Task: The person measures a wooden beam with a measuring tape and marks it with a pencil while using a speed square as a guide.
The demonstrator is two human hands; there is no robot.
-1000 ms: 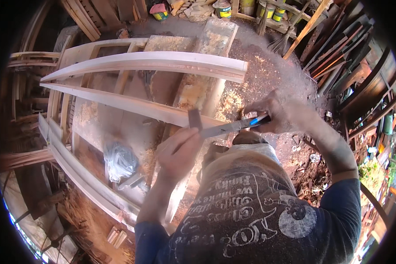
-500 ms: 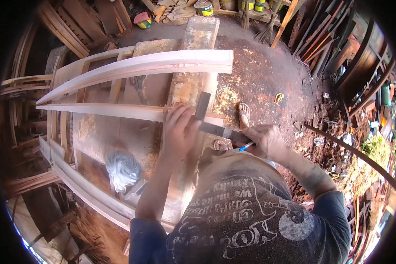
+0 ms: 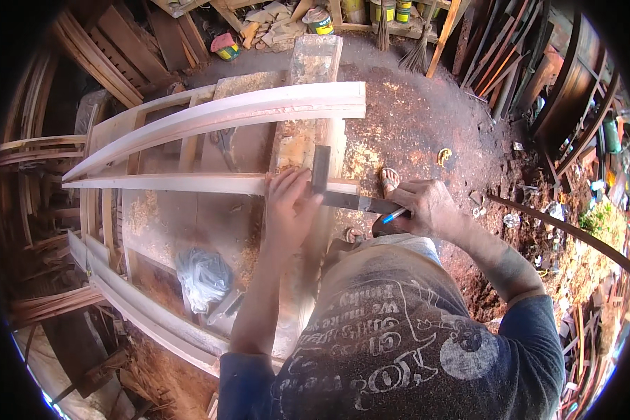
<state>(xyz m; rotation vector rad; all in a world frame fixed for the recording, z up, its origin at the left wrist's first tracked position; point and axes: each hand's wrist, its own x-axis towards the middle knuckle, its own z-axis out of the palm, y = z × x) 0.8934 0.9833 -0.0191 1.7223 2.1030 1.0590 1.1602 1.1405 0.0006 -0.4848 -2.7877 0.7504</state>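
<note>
My left hand (image 3: 290,199) is wrapped over a long pale wooden strip (image 3: 203,183) close to its right end, with the thumb beside a dark carpenter's square (image 3: 346,201). One leg of the square stands across the strip, pointing away from me; the other runs right toward my body. My right hand (image 3: 423,206) is closed on the right part of that leg. A blue-tipped pen (image 3: 393,215) also sticks out from its fingers. Farther off lies a thicker, curved pale timber piece (image 3: 245,112), roughly alongside the strip.
A worn plank (image 3: 301,143) and a wooden frame (image 3: 189,147) lie under the timber. At the left are a clear plastic bag (image 3: 203,280) and another long pale piece (image 3: 147,308). Paint cans (image 3: 318,21) and a broom (image 3: 416,52) stand at the back; dark boards (image 3: 497,56) lean at right.
The square has turned slightly, its far leg now more upright across the strip. My right hand has shifted a little with it, and the view has moved slightly.
</note>
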